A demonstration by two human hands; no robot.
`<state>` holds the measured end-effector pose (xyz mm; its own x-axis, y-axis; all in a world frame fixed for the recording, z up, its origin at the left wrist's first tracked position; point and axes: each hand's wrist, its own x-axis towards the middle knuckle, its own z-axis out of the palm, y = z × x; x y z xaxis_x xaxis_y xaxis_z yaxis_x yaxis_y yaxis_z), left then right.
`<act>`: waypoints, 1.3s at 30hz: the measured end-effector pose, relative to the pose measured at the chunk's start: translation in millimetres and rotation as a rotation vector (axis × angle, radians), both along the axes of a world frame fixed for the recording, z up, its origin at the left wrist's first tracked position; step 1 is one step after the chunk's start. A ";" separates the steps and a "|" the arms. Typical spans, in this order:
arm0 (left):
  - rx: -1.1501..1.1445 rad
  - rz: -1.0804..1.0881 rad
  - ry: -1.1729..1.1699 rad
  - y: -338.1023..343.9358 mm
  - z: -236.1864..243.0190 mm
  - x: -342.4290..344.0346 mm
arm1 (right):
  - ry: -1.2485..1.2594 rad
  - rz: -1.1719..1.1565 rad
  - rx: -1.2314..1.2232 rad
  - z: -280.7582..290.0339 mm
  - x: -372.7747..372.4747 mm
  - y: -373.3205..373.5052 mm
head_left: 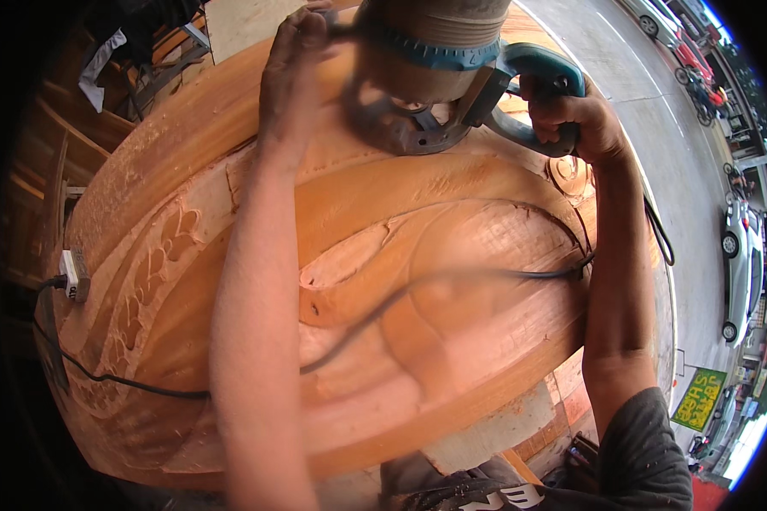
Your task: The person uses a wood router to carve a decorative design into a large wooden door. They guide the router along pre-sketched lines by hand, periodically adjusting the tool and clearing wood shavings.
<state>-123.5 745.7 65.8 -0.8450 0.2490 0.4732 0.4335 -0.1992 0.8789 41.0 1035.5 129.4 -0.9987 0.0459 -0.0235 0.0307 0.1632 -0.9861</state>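
Observation:
A plunge router (pixel 426 81) with a teal and dark body and a ring-shaped base sits over the far part of a large carved wooden panel (pixel 358 204). My right hand (pixel 575 123) is wrapped round the router's teal loop handle. At the router's other side my left hand (pixel 298 51) is closed at its dark side handle; motion blurs this hand a little. The panel bears curved grooves, leaf-like carving and a raised swirl. Where the cutter meets the wood is hidden by the base.
A black power cord (pixel 366 319) crosses the panel beneath my left forearm to a white plug socket (pixel 75 274) at the left edge. Wooden pieces (pixel 68 140) lie at the far left. To the right, beyond the panel, a paved road (pixel 656 128) holds parked cars (pixel 741 272).

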 end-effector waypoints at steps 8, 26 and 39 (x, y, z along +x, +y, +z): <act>-0.019 -0.011 -0.097 -3.3 9.1 9.2 | -0.017 -0.010 0.027 3.3 6.7 -3.9; 0.120 -0.038 -0.046 -9.0 0.2 -0.1 | -0.012 -0.004 0.053 -0.6 23.4 -4.7; 0.166 -0.136 -0.114 -11.8 -2.3 -4.9 | -0.007 -0.023 0.011 2.9 35.6 -12.9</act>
